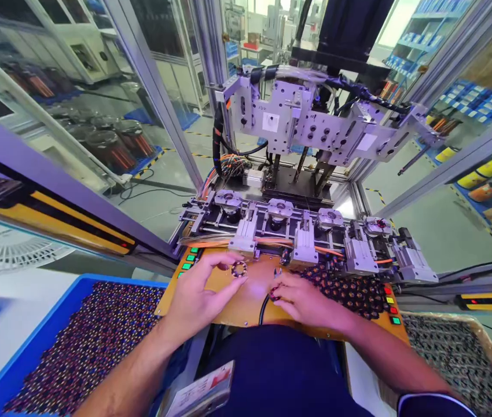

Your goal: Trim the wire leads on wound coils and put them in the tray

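My left hand (205, 289) is closed in a pinch, with thumb and fingertips on the edges of a small ring-shaped part (239, 269). This ring is dark with copper-coloured segments round an open centre, held above the orange-yellow panel (228, 311). To its right, my right hand (300, 296) has its fingers pressed together around a small dark-red part (274, 294), mostly covered by the fingers. Two pointed metal tips (277, 271) show just beyond that hand; whether it touches them I cannot tell. Many dark round parts (350, 292) lie on the panel beside the right hand.
A row of metal fixtures (281, 208) and cylinders borders the panel's far side, below a large machine head (315, 124). A blue tray (79, 279) of small parts stands left, another box (474, 324) right. Lit buttons (391, 310) sit at the panel's ends. A black cable (263, 310) crosses its front edge.
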Motion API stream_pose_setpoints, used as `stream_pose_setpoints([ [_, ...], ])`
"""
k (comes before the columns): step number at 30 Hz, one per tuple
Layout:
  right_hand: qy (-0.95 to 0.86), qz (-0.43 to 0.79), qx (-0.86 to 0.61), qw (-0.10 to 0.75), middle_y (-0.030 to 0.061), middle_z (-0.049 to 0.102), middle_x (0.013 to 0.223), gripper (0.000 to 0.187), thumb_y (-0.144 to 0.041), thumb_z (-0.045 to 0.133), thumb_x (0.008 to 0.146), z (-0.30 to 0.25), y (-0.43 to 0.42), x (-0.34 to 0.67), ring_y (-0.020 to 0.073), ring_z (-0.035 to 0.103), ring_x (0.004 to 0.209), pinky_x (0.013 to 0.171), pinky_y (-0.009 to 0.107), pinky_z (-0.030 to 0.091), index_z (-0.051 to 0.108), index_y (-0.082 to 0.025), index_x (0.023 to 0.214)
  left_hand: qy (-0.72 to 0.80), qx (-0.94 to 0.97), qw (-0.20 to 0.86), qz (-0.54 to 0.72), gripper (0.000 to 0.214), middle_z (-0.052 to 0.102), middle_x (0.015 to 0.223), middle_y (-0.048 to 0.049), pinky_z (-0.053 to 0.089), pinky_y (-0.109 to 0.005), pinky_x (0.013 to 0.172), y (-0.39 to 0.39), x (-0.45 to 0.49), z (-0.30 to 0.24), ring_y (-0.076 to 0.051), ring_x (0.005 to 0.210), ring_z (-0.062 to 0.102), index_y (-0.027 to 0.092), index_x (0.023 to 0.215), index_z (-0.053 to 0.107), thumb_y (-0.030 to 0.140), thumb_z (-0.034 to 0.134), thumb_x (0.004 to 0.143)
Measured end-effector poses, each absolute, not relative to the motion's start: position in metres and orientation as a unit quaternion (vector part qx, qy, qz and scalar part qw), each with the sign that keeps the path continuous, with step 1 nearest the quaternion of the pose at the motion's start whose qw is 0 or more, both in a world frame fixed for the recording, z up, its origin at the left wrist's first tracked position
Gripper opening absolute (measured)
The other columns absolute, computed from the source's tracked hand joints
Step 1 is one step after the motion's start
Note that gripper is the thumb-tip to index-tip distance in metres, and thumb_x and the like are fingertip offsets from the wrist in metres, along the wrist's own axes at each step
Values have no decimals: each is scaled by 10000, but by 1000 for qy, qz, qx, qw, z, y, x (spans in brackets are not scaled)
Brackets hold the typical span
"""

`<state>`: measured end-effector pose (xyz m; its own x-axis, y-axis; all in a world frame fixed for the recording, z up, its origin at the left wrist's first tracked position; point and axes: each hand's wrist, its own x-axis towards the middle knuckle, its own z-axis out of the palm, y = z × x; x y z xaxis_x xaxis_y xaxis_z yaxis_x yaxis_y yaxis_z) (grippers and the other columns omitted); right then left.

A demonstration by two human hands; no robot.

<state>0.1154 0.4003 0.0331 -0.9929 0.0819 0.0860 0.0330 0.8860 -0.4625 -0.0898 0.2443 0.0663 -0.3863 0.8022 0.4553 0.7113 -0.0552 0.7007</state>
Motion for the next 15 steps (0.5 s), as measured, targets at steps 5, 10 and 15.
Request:
stream_pose_setpoints([
  [5,-983,184,-20,13,81,680,897,99,-126,605,889,-31,371,65,204,646,822,763,321,544,685,-170,852,782,467,84,404,195,715,883,-62,587,-388,765,222,-100,-30,-227,813,693,208,938,575,372,616,840],
  [10,-987,152,-8,40,137,666,1074,151,-121,567,908,-29,364,38,247,627,974,853,379,526,674,-144,1012,807,447,86,378,209,705,1032,-115,536,-443,936,221,-107,-75,-265,1000,669,205,1012,567,350,584,863],
  [15,-989,113,-19,94,156,654,1143,173,-176,511,956,15,385,87,253,605,1025,878,388,518,671,-129,1002,820,433,64,368,321,625,1208,-143,470,-504,1042,207,-102,-71,-306,1165,595,212,1152,510,392,539,888],
])
